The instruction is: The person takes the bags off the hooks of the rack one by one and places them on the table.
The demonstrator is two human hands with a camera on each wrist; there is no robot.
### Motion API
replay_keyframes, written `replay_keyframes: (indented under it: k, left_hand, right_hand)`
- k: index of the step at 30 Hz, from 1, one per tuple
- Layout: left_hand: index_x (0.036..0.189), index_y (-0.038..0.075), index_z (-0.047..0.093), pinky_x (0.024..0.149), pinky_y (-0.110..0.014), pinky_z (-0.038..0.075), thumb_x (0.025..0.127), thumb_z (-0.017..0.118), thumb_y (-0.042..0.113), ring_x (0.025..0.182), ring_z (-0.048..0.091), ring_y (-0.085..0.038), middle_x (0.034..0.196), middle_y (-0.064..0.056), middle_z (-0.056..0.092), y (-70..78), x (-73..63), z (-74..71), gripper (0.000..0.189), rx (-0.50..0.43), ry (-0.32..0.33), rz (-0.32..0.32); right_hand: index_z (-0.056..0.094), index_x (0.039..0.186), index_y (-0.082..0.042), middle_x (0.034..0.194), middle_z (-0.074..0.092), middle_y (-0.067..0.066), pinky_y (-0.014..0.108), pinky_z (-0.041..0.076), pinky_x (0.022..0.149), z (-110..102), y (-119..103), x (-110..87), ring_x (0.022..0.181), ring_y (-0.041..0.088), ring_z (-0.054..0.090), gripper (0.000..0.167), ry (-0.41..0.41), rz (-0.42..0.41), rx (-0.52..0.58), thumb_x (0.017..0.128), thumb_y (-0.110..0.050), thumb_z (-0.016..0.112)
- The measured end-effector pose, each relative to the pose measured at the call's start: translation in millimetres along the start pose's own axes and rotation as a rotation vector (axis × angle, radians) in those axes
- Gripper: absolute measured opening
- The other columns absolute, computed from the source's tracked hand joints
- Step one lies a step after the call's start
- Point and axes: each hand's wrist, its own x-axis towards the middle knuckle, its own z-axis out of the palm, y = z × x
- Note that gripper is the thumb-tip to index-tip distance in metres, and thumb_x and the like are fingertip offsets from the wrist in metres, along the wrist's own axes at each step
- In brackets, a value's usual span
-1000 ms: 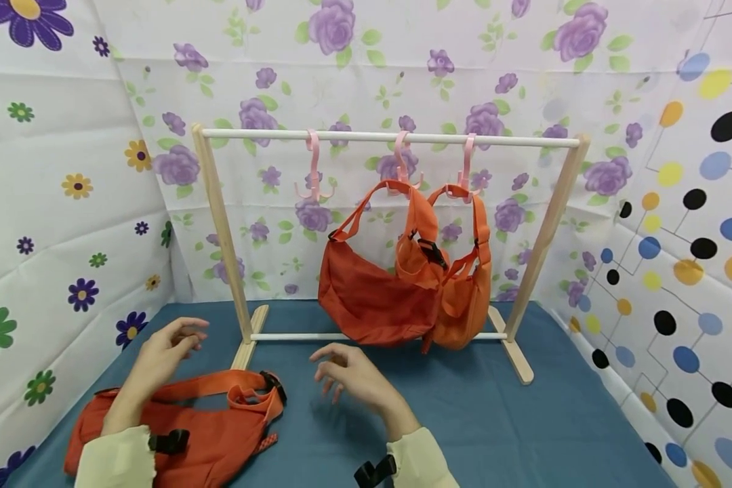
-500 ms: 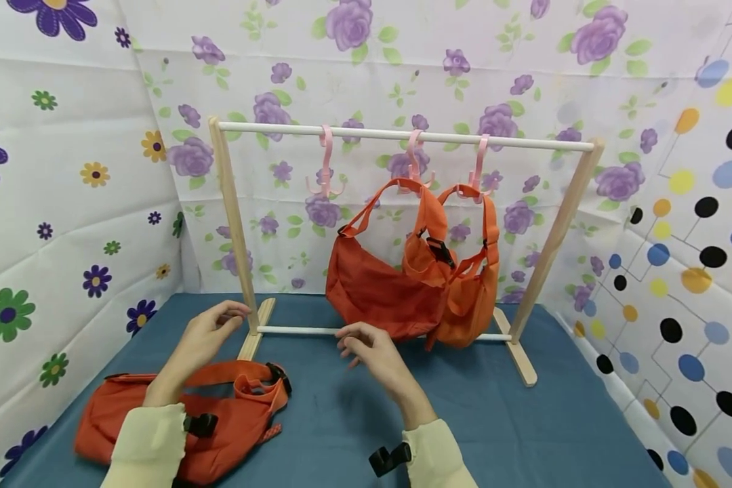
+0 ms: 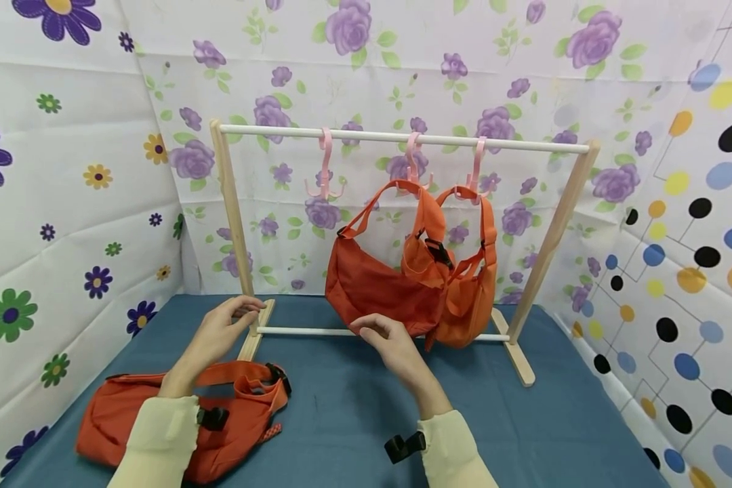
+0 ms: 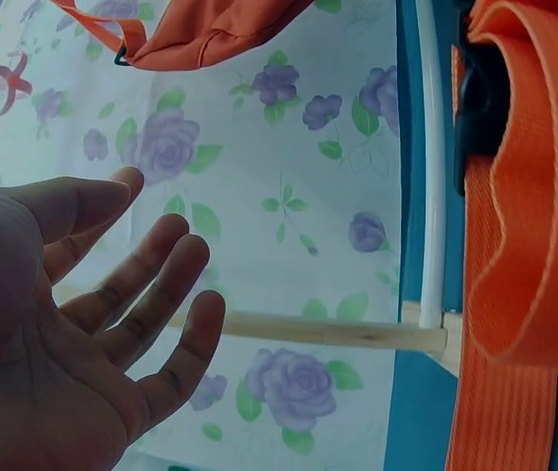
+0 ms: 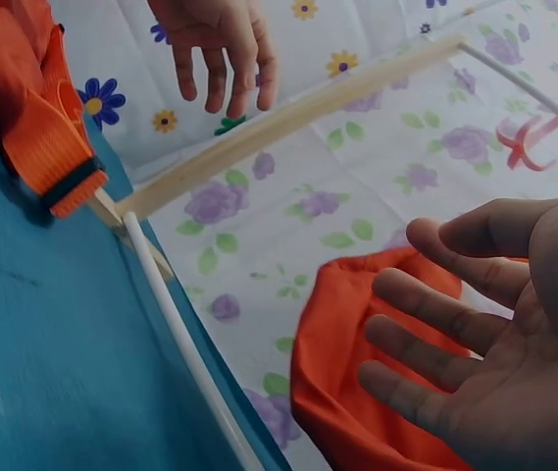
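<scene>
Orange bag (image 3: 244,419) on tabletop (image 3: 341,434), left hand (image 3: 221,332) and right hand (image 3: 398,347) raised, both loosely unclenched

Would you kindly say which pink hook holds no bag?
The leftmost pink hook on the white rail; the middle hook and rightmost hook carry orange bags.

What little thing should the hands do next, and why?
Perhaps raise the right hand to the strap of the red-orange bag on the middle pink hook. The hand holds nothing, and in the head view it overlaps that bag's bottom edge. The strap hangs from the hook, so lifting the bag off would probably start there.
</scene>
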Motion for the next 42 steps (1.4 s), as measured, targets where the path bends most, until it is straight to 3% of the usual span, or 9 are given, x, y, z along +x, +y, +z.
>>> replay_keyframes:
  k: [5, 12, 21, 28, 34, 38, 41, 42]
  left_hand:
    - [0.132, 0.010, 0.065, 0.096, -0.058, 0.050, 0.110, 0.055, 0.021, 0.119, 0.060, -0.038, 0.126, -0.017, 0.065, 5.3, 3.3, 2.4, 0.027, -0.008, -0.010, 0.022]
    - [0.130, 0.008, 0.066, 0.097, -0.059, 0.051, 0.110, 0.056, 0.017, 0.118, 0.062, -0.040, 0.129, -0.018, 0.062, 15.7, 8.0, 7.7, 0.024, -0.043, -0.017, 0.066]
    - [0.130, 0.007, 0.066, 0.098, -0.058, 0.051, 0.109, 0.057, 0.014, 0.117, 0.061, -0.036, 0.136, -0.018, 0.059, 29.4, 18.6, 20.8, 0.024, -0.046, -0.044, 0.098]
    - [0.131, 0.009, 0.066, 0.094, -0.055, 0.052, 0.108, 0.058, 0.011, 0.116, 0.062, -0.036, 0.129, -0.017, 0.060, 40.3, 26.2, 30.1, 0.024, -0.054, -0.059, 0.120]
    - [0.132, 0.010, 0.066, 0.094, -0.054, 0.052, 0.108, 0.059, 0.014, 0.117, 0.062, -0.035, 0.135, -0.016, 0.058, 45.1, 29.4, 38.3, 0.026, -0.051, -0.080, 0.118]
    - [0.133, 0.009, 0.065, 0.094, -0.055, 0.052, 0.107, 0.059, 0.012, 0.118, 0.061, -0.037, 0.139, -0.018, 0.057, 49.4, 32.2, 40.9, 0.027, -0.058, -0.061, 0.126]
    - [0.134, 0.006, 0.064, 0.095, -0.056, 0.051, 0.107, 0.059, 0.010, 0.117, 0.061, -0.038, 0.142, -0.020, 0.056, 53.6, 36.0, 42.1, 0.028, -0.061, -0.053, 0.149]
    - [0.135, 0.006, 0.064, 0.096, -0.056, 0.051, 0.107, 0.059, 0.010, 0.117, 0.061, -0.037, 0.142, -0.020, 0.056, 55.5, 37.3, 42.5, 0.029, -0.059, -0.053, 0.153]
  right_hand:
    - [0.068, 0.129, 0.001, 0.134, 0.065, 0.017, 0.053, 0.044, 0.109, -12, -1, 0.5, 0.121, 0.038, 0.061, 0.029, 0.002, 0.015, -0.032, 0.109, -0.017, 0.057]
    - [0.071, 0.126, -0.003, 0.131, 0.068, 0.006, 0.044, 0.045, 0.102, -27, -2, -0.9, 0.120, 0.025, 0.058, 0.025, 0.037, 0.010, -0.116, 0.108, -0.015, 0.059]
    - [0.070, 0.127, -0.002, 0.133, 0.067, 0.007, 0.043, 0.044, 0.100, -42, -5, -1.3, 0.119, 0.024, 0.056, 0.028, 0.030, 0.005, -0.151, 0.108, -0.019, 0.059]
    - [0.070, 0.128, -0.005, 0.134, 0.066, 0.008, 0.046, 0.044, 0.102, -54, -8, -3.8, 0.123, 0.026, 0.055, 0.026, 0.034, 0.016, -0.204, 0.108, -0.018, 0.058]
    - [0.072, 0.125, -0.012, 0.132, 0.067, 0.007, 0.040, 0.047, 0.093, -66, -9, -7.6, 0.113, 0.023, 0.057, 0.023, 0.049, 0.001, -0.280, 0.108, -0.020, 0.059]
    - [0.072, 0.125, -0.013, 0.124, 0.067, 0.010, 0.034, 0.049, 0.075, -74, -11, -9.4, 0.085, 0.024, 0.058, 0.022, 0.051, -0.023, -0.309, 0.108, -0.020, 0.059]
    - [0.071, 0.125, -0.012, 0.124, 0.066, 0.011, 0.033, 0.050, 0.073, -79, -15, -10.2, 0.083, 0.028, 0.059, 0.022, 0.066, -0.057, -0.318, 0.108, -0.018, 0.058]
    - [0.071, 0.125, -0.011, 0.126, 0.067, 0.010, 0.033, 0.052, 0.077, -81, -17, -10.4, 0.091, 0.028, 0.062, 0.022, 0.077, -0.071, -0.323, 0.108, -0.017, 0.058]
